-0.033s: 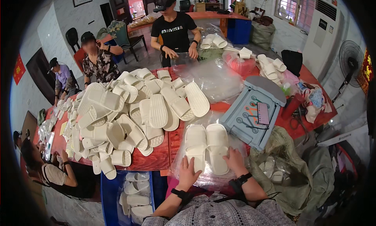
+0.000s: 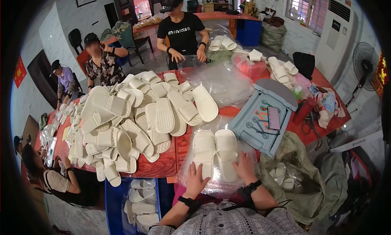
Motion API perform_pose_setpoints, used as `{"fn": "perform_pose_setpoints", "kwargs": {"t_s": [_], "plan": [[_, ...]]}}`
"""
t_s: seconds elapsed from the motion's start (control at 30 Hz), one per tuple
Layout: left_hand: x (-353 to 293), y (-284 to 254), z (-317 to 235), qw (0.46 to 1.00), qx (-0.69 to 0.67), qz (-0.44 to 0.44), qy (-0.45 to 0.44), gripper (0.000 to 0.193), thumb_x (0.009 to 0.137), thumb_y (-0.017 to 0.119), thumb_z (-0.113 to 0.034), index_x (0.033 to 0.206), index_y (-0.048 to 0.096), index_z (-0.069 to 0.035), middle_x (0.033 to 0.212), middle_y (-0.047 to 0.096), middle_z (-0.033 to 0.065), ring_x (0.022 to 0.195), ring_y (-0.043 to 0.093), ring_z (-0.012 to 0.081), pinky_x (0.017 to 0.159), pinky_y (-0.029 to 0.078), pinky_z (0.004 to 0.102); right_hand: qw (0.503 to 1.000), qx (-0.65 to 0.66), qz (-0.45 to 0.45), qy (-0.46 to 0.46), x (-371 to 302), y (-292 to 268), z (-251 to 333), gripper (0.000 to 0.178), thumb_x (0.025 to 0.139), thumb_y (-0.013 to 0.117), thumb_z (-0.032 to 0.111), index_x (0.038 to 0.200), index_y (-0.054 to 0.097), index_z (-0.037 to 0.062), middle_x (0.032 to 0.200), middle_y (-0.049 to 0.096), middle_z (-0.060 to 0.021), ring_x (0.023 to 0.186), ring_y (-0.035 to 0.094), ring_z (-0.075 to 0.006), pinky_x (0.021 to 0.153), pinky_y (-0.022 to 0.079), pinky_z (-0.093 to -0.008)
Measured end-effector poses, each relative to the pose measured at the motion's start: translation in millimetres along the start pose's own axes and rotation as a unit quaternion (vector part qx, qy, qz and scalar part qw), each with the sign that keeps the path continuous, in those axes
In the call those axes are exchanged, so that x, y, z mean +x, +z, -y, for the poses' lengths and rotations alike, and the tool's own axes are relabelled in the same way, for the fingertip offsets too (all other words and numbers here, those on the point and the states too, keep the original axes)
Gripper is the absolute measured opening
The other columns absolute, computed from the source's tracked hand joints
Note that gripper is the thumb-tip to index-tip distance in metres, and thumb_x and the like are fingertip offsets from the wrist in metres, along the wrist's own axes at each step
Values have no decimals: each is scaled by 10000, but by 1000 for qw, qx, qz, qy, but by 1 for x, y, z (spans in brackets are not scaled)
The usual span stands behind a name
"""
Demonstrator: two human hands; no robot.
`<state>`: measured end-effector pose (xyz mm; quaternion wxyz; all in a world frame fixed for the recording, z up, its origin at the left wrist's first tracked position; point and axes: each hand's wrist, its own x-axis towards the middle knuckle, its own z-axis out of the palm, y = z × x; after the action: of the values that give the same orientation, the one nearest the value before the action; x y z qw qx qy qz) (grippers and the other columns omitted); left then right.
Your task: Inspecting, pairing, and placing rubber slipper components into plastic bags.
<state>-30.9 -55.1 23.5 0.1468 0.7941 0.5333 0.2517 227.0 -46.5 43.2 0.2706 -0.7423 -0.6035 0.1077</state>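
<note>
A pair of cream slide slippers lies side by side in front of me, the left slipper [image 2: 204, 147] and the right slipper [image 2: 226, 149] with their straps away from me. Under them is a clear plastic bag [image 2: 244, 147], spread on the red table. At the heel of the left slipper rests my left hand [image 2: 196, 179], its fingers apart and touching the slipper's edge. My right hand [image 2: 245, 169] is against the outer side of the right slipper's heel, fingers stretched out. Neither hand is closed around a slipper.
A big heap of cream slippers [image 2: 134, 113] covers the left of the red table [image 2: 183, 149]. A grey-blue tray [image 2: 260, 117] holds scissors and a pink card. Clear bags [image 2: 224, 84] lie beyond. Below are a blue bin [image 2: 114, 206] and a green sack [image 2: 301, 161]. Several co-workers are around the table.
</note>
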Motion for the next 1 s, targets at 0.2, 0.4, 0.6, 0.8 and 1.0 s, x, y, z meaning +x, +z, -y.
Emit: {"fn": "perform_pose_setpoints", "kwargs": {"t_s": [0.2, 0.4, 0.6, 0.8, 1.0], "plan": [[1, -3, -2, 1000, -3, 17, -9, 812, 734, 814, -311, 1398, 444, -28, 1448, 332, 366, 1310, 363, 516, 1081, 362, 515, 988, 104, 110, -27, 15, 3, 42, 451, 838, 705, 325, 1148, 594, 18, 984, 646, -185, 911, 632, -377, 777, 513, -460], [0, -5, 3, 1000, 1, 7, -18, 786, 757, 792, -367, 1408, 471, -67, 1420, 390, 358, 1285, 420, 506, 1071, 379, 506, 994, 18, 43, -95, 29, 55, 57, 557, 836, 691, 478, 1042, 620, -35, 973, 661, -223, 898, 645, -404, 781, 513, -480], [-10, -17, 31, 983, -179, 48, -15, 718, 801, 770, -309, 1423, 471, -109, 1470, 399, 277, 1367, 386, 429, 1106, 356, 475, 993, 17, 115, -12, 41, 60, 69, 575, 843, 642, 544, 850, 671, -30, 806, 673, -246, 770, 657, -422, 710, 516, -500], [-10, -28, 32, 987, -143, 75, 18, 711, 825, 753, -273, 1423, 446, -40, 1448, 447, 245, 1372, 394, 407, 1109, 360, 439, 998, -46, 35, -39, 43, 78, 57, 556, 881, 598, 505, 711, 675, -19, 711, 663, -223, 675, 650, -405, 668, 513, -500], [-9, -20, 29, 985, -167, 35, -18, 699, 844, 740, -296, 1395, 447, 19, 1382, 505, 257, 1347, 434, 392, 1100, 369, 433, 999, 26, 29, -29, 48, 68, 47, 562, 915, 558, 445, 611, 661, -16, 605, 611, -226, 578, 619, -385, 598, 488, -493]]}}
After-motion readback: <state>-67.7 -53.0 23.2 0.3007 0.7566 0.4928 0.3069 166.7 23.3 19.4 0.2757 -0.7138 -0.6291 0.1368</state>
